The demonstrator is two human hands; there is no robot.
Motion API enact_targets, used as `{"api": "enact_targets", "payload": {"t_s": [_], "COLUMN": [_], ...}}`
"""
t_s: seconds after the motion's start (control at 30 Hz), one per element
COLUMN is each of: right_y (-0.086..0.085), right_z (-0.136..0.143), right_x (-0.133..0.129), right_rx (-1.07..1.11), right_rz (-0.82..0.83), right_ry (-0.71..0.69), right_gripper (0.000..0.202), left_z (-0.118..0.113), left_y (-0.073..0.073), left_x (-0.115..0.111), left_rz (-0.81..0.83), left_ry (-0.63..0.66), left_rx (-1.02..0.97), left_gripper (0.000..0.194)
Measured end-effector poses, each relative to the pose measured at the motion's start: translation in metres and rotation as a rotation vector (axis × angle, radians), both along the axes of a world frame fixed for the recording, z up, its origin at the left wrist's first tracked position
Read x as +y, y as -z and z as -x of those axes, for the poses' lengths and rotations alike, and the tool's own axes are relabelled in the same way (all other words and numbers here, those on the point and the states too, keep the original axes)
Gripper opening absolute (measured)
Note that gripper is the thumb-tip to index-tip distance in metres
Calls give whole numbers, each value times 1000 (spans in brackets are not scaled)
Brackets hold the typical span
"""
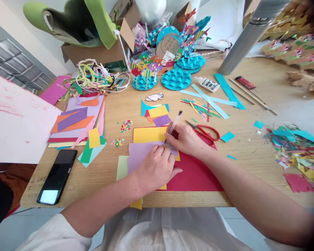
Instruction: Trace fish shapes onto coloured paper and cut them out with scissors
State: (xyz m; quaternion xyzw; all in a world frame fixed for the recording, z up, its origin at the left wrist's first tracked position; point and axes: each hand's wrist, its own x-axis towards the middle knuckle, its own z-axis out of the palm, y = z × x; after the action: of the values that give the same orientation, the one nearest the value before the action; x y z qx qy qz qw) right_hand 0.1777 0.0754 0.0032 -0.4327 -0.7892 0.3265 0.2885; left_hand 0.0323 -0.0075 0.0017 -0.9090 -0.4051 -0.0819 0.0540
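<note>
My right hand [181, 137] is closed around a pen [176, 122] with a clear barrel and a dark end, its tip down at a sheet of lilac paper [138, 153]. My left hand [158, 164] presses that sheet down with bent fingers, thumb apart. A small greyish piece [169, 144] shows at its fingertips, mostly covered. Under the lilac sheet lie yellow paper [146, 135], pale green paper [121, 168] and a large dark red sheet [199, 174]. Red-handled scissors [205, 133] rest beside my right hand. A white fish cutout [154, 97] lies farther back.
A phone [57, 176] and stacked coloured paper [73, 122] are at left. Blue egg-tray decorations [176, 79], a glue bottle [207, 84] and a grey flask [244, 43] stand or lie at the back. Paper scraps [298, 150] pile up at right.
</note>
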Motion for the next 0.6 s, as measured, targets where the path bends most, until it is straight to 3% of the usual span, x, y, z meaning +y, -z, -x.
{"api": "enact_targets", "payload": {"t_s": [0.43,0.6], "right_y": [-1,0], "right_z": [-5,-5], "right_x": [3,3], "right_rx": [34,14], "right_rz": [120,92], "right_ry": [16,26], "right_gripper": [6,6], "left_z": [0,-2], "left_y": [10,11], "left_x": [-3,-5], "left_rz": [-118,-123], "left_ry": [-38,-45], "left_rx": [-40,-19], "left_gripper": [47,49]}}
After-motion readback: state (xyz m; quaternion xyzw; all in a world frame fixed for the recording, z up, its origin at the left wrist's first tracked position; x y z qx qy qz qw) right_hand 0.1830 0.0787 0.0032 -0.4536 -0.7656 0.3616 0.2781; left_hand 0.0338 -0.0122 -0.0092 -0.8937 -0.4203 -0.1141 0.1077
